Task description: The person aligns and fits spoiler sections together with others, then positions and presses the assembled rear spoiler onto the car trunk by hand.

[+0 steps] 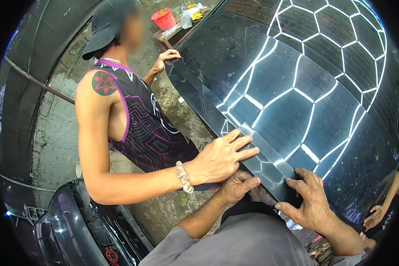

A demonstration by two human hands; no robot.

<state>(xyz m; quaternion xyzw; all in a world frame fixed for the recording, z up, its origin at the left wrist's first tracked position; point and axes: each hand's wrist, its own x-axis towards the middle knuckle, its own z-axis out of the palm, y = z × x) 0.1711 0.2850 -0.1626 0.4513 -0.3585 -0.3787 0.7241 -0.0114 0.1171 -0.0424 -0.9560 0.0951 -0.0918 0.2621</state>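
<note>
A dark glossy strip [270, 170] lies along the near edge of a black car panel [270, 115]. My right hand [312, 199] grips the strip's near right end, fingers bent over the top and thumb at the edge. Just below the edge is my left hand [239, 186], its thumb pointing right and its fingers curled. What those fingers hold is hidden. A co-worker's hand [224, 157] rests on the strip's left part with fingers spread, right above my left hand.
The co-worker [150, 119] stands at my left, the other hand [166, 57] on the panel's far corner. A red bucket [164, 20] sits on a bench behind. Glossy dark car parts [71, 221] lie lower left. Another person's hand [374, 217] shows at far right.
</note>
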